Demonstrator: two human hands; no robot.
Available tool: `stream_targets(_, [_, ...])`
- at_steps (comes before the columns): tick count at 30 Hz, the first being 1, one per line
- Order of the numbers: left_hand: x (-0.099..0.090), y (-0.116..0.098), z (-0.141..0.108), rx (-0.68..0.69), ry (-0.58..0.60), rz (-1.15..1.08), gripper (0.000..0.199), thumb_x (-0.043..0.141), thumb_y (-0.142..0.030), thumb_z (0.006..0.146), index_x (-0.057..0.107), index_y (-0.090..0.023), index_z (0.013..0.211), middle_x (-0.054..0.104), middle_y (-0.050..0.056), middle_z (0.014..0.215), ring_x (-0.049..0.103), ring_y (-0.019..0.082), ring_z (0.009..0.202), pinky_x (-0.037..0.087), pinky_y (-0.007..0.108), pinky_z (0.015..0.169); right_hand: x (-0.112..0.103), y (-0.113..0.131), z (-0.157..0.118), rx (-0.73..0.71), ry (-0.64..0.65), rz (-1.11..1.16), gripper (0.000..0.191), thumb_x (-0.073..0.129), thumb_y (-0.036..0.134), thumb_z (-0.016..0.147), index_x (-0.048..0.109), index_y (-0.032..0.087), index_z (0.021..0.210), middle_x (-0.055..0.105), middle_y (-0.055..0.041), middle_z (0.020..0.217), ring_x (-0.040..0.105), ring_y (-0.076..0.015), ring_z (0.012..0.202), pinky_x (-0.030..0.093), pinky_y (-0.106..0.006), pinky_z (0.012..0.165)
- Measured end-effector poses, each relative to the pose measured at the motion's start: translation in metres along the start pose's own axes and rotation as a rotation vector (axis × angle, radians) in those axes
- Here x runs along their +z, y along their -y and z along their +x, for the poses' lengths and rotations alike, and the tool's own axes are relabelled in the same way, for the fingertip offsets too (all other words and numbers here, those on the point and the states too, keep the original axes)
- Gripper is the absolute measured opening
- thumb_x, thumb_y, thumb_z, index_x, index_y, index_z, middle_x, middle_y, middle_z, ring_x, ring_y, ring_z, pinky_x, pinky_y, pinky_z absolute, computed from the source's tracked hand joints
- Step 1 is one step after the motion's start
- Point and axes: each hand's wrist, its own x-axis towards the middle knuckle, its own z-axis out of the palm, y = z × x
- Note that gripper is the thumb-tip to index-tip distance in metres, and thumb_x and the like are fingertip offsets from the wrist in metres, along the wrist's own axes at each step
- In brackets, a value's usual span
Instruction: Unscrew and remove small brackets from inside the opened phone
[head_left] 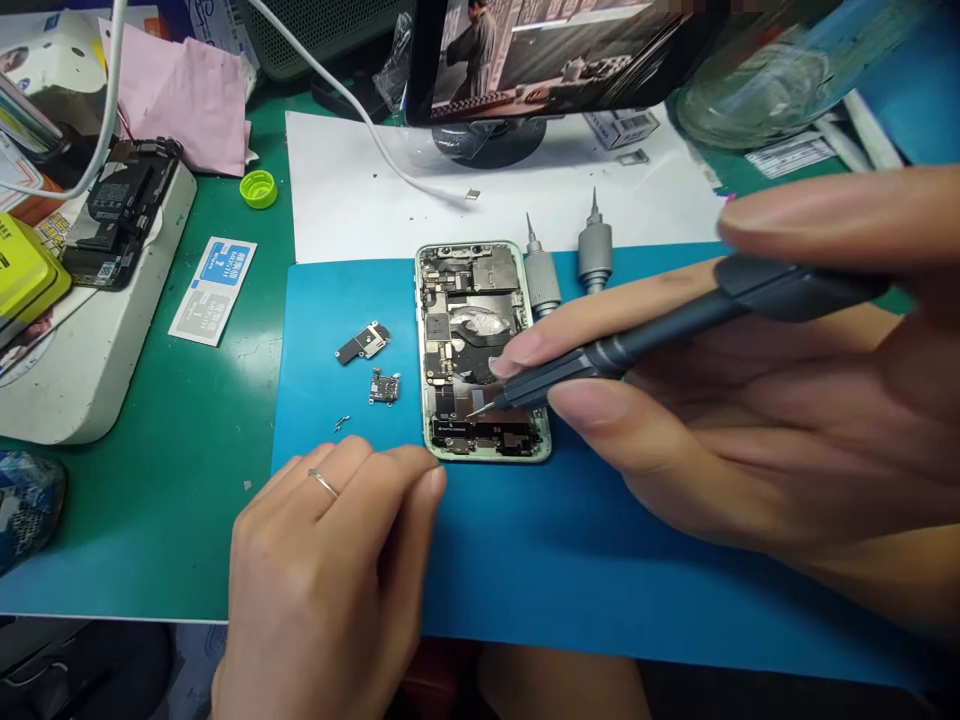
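Observation:
An opened smartphone (480, 350) with a pale green frame lies on the blue mat, its inner boards and battery bay exposed. My left hand (337, 560), a ring on one finger, is curled with thumb and index finger closed at the phone's lower left corner. Between the thumb and fingers of my right hand (720, 430) is a dark grey pen-shaped tool (600, 355). Its thin pointed metal tip is over the phone's lower part, near a black strip; contact cannot be made out. Left of the phone lie a metal bracket piece (363, 342), a small circuit board (385, 387) and a tiny metal part (342, 424).
Two grey screwdriver bits with knurled holders (595, 250) stand beyond the phone. Behind are white paper (337, 190), a screen (555, 60), a glass jar (765, 90) and a white cable. To the left are a printed card (214, 290), a green cap (259, 189) and a white box (112, 360).

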Motion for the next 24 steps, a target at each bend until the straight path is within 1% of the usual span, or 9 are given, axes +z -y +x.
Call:
stream_targets(2, [0.000,0.000,0.001,-0.025,0.006,-0.008,0.011,0.062,-0.025,0.106,0.068,-0.027,0.097,0.067,-0.007,0.080,0.064,0.013,0.073,0.044,0.030,0.071,-0.001,0.004,0.005,-0.029,0.024,-0.027,0.029,0.071,0.009,0.090,0.076,0.034,0.104,0.062,0.0046,0.129,0.078,-0.0127,0.096,0.072,-0.023,0.080])
stream_targets(4, [0.000,0.001,0.002,-0.041,-0.001,-0.008,0.010,0.062,-0.026,0.106,0.067,-0.028,0.097,0.070,-0.008,0.083,0.067,0.012,0.074,0.045,0.030,0.073,-0.002,0.007,0.009,-0.030,0.052,-0.069,0.028,0.069,0.007,0.090,0.075,0.031,0.102,0.060,0.0037,0.129,0.078,-0.0121,0.094,0.071,-0.022,0.078])
stream_targets(8, [0.000,0.001,0.002,-0.031,-0.022,0.012,0.013,0.059,-0.027,0.107,0.065,-0.029,0.096,0.074,-0.010,0.084,0.068,0.012,0.072,0.048,0.030,0.073,-0.003,0.011,0.013,0.013,0.030,-0.097,0.013,0.069,0.014,0.090,0.070,0.026,0.093,0.055,-0.0006,0.135,0.077,-0.0138,0.092,0.072,-0.024,0.075])
stream_targets(10, [0.001,0.001,0.002,-0.031,-0.025,0.008,0.013,0.059,-0.025,0.107,0.065,-0.029,0.097,0.074,-0.008,0.085,0.069,0.012,0.072,0.050,0.028,0.073,-0.002,0.012,0.013,0.071,0.020,-0.093,0.011,0.070,0.016,0.091,0.068,0.025,0.097,0.052,-0.0040,0.139,0.077,-0.0146,0.091,0.072,-0.026,0.075])
stream_targets(14, [0.000,0.001,0.002,-0.026,-0.020,-0.045,0.009,0.061,-0.023,0.106,0.065,-0.028,0.100,0.074,-0.008,0.087,0.069,0.012,0.074,0.053,0.025,0.075,0.000,0.008,0.009,0.095,-0.025,-0.106,0.038,0.071,0.018,0.091,0.056,0.029,0.125,0.049,-0.0070,0.142,0.077,-0.0140,0.089,0.071,-0.027,0.074])
stream_targets(16, [0.000,0.000,0.002,-0.015,-0.006,-0.083,0.009,0.061,-0.022,0.106,0.065,-0.029,0.101,0.074,-0.008,0.089,0.070,0.011,0.076,0.054,0.025,0.078,0.001,0.006,0.006,0.086,-0.069,-0.150,0.046,0.072,0.023,0.093,0.050,0.033,0.132,0.050,-0.0057,0.142,0.077,-0.0132,0.086,0.071,-0.028,0.077])
stream_targets(19, [0.001,-0.001,0.002,0.011,0.012,-0.112,0.011,0.060,-0.022,0.106,0.063,-0.028,0.098,0.074,-0.007,0.093,0.070,0.012,0.082,0.054,0.027,0.080,0.003,0.007,0.005,0.051,-0.129,-0.185,0.047,0.075,0.023,0.091,0.051,0.033,0.130,0.052,-0.0044,0.139,0.074,-0.0105,0.082,0.070,-0.027,0.080])
stream_targets(21, [0.003,-0.002,0.002,0.026,0.017,-0.114,0.009,0.060,-0.021,0.106,0.063,-0.027,0.100,0.074,-0.005,0.098,0.070,0.013,0.085,0.054,0.029,0.080,0.004,0.010,0.009,0.015,-0.122,-0.139,0.048,0.075,0.016,0.088,0.053,0.032,0.128,0.053,-0.0043,0.132,0.072,-0.0082,0.077,0.069,-0.023,0.074])
stream_targets(24, [0.007,-0.002,0.002,0.060,0.029,-0.090,0.008,0.060,-0.022,0.106,0.065,-0.026,0.110,0.075,-0.003,0.108,0.069,0.014,0.094,0.053,0.030,0.084,0.006,0.013,0.012,0.031,-0.109,-0.063,0.050,0.073,0.010,0.086,0.055,0.030,0.129,0.052,-0.0050,0.128,0.071,-0.0071,0.076,0.067,-0.020,0.068])
